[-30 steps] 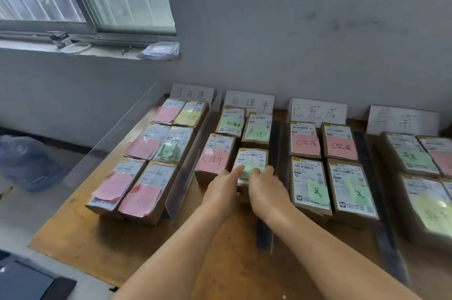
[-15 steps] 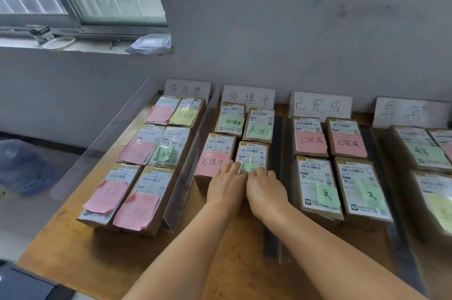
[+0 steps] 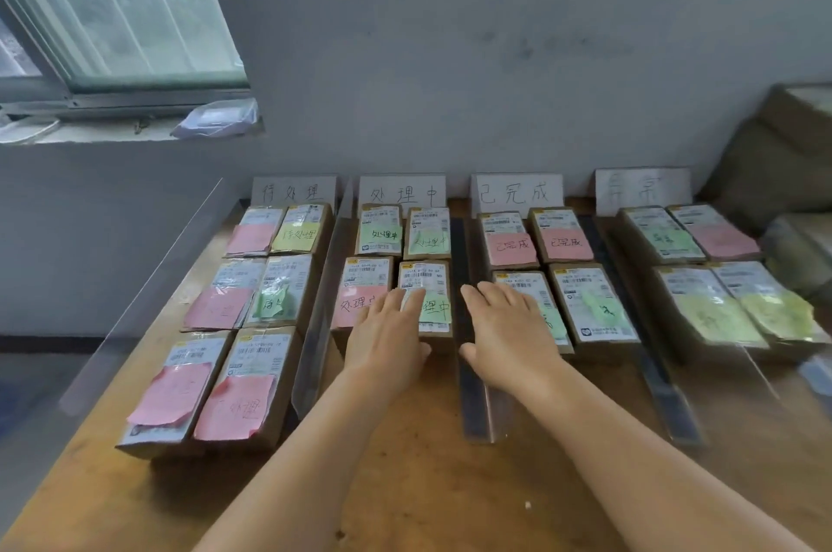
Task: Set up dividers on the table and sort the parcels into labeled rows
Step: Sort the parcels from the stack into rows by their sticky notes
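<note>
Brown parcels with pink and green notes lie in four rows on the wooden table (image 3: 432,475), each row under a white label card (image 3: 401,192). Clear plastic dividers (image 3: 315,317) stand between the rows. My left hand (image 3: 387,340) lies flat with straight fingers on the near parcels of the second row, touching the green-note parcel (image 3: 430,295). Flat and open too, my right hand (image 3: 504,331) lies across the dark divider strip (image 3: 472,398) and the near left parcel (image 3: 547,313) of the third row.
A clear panel (image 3: 148,290) stands along the table's left edge. The grey wall rises right behind the label cards. Stacked brown boxes (image 3: 783,164) fill the far right. A window sill with a plastic bag (image 3: 216,119) is at upper left.
My hands were together on the green-note parcel; the right hand has moved right onto the divider strip and third-row parcel. The left hand stays on the second row.
</note>
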`<state>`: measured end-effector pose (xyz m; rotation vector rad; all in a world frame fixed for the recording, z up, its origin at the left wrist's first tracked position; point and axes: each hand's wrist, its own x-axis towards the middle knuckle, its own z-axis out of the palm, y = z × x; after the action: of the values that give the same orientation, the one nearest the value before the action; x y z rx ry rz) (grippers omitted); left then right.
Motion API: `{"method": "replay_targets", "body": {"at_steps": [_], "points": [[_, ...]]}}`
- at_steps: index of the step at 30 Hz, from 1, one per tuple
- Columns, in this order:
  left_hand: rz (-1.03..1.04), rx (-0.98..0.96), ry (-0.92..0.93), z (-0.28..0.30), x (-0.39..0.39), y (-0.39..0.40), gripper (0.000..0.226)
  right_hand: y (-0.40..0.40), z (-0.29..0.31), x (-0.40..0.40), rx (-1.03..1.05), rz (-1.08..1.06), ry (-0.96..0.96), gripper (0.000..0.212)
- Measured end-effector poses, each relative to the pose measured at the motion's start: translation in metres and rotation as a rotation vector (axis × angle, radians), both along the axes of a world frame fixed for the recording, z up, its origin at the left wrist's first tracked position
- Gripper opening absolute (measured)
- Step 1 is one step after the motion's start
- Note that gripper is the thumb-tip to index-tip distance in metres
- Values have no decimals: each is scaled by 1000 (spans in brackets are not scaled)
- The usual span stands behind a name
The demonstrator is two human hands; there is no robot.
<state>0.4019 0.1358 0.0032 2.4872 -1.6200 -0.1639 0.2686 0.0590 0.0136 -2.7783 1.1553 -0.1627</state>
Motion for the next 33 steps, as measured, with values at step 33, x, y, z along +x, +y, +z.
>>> {"method": "replay_targets", "body": {"at_steps": [33], "points": [[-395, -167, 5, 50, -392, -73, 72, -34, 49, -421, 10, -362, -147, 76]]}}
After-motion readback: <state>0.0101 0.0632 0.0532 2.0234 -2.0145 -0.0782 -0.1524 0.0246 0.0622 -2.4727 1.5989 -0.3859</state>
